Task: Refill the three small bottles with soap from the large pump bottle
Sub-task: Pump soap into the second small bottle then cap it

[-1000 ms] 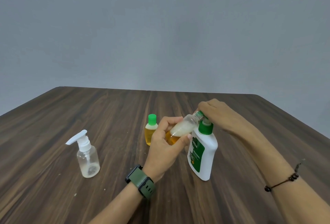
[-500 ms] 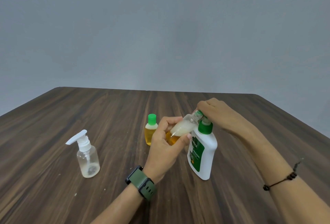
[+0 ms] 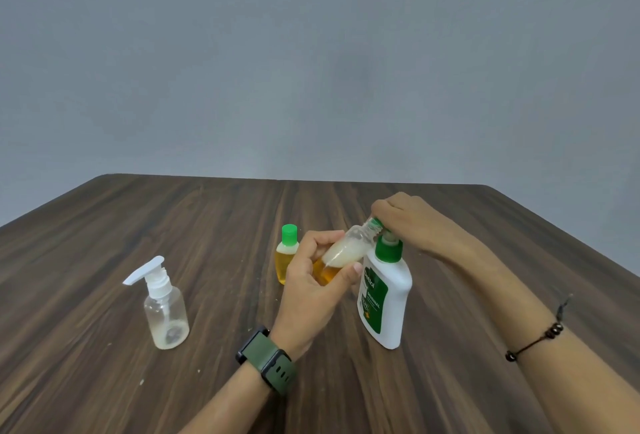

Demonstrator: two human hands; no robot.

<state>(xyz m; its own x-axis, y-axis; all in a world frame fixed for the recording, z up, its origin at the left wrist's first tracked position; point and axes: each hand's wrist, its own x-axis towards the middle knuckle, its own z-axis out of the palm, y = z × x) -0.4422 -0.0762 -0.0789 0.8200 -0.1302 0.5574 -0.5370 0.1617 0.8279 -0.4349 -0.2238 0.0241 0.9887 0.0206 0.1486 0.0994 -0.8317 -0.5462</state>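
The large white pump bottle [image 3: 384, 298] with a green collar and label stands upright on the wooden table [image 3: 214, 222]. My right hand [image 3: 412, 222] covers its pump head, fingers curled over it. My left hand [image 3: 311, 281] grips a small clear bottle [image 3: 346, 250], tilted with its open neck at the pump spout; amber liquid and pale foam show inside. A second small bottle [image 3: 286, 257] with amber liquid and a green cap stands just behind my left hand. A third small clear bottle [image 3: 166, 309] with a white pump top stands at the left, nearly empty.
The dark wood table runs to a far edge against a plain grey wall [image 3: 311, 70]. A green watch [image 3: 268, 361] is on my left wrist and a beaded cord bracelet [image 3: 536, 340] on my right.
Almost nothing differs. My right hand on the pump head has shifted very slightly; the tilted small bottle stays at the spout.
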